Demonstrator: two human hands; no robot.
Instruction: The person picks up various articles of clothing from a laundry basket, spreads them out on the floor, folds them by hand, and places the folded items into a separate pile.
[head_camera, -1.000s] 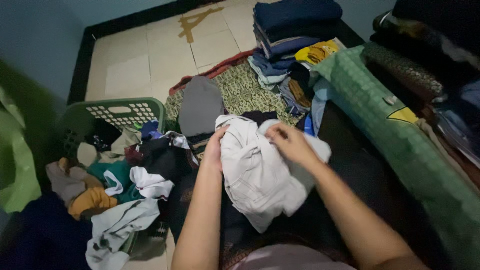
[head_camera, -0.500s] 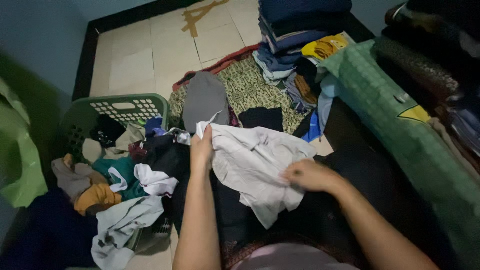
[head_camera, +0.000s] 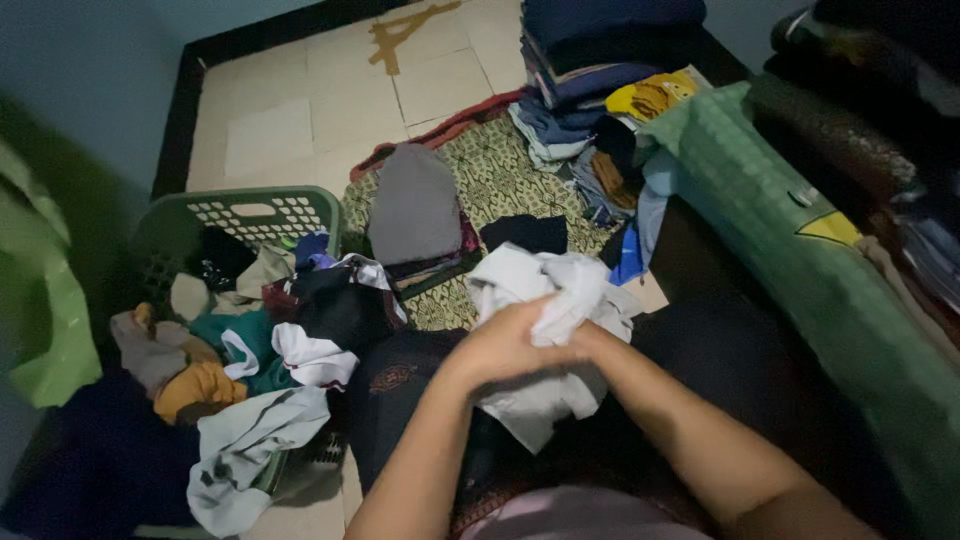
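Dim room seen from above: pale tiled floor (head_camera: 300, 110) with dark skirting, blue-grey wall at left. Patterned mat (head_camera: 500, 180) spread on the tiles, carrying a grey folded garment (head_camera: 415, 205) and a stack of folded clothes (head_camera: 590, 60) at the far end. Green laundry basket (head_camera: 250, 210) at left, spilling mixed clothes. Green checked bedding (head_camera: 800, 250) at right. Centre: left hand (head_camera: 500, 345) and right hand (head_camera: 590, 340) together, each grip clenched on a bunched white garment (head_camera: 550, 290) held over a dark-clothed lap.
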